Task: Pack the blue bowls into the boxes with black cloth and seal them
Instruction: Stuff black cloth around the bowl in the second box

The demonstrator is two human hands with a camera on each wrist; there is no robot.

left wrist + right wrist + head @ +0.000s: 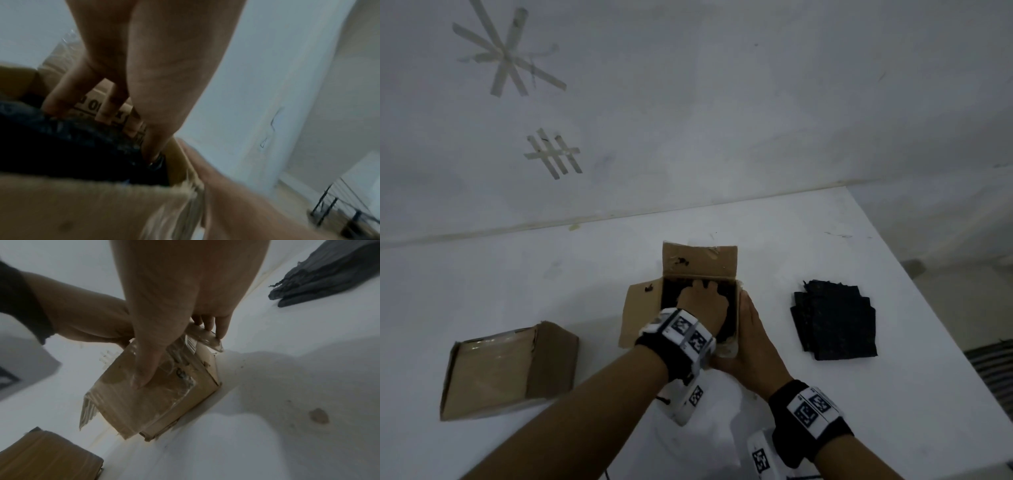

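White table (pixel 825 240) carries open box (pixel 698 263), taped box (pixel 493 373) — black cloth stack (pixel 835 322).

open box (pixel 700 263) mouth: left hand (pixel 702 305) fills it | flanks: taped box (pixel 493 373) left, cloth stack (pixel 834 325) right
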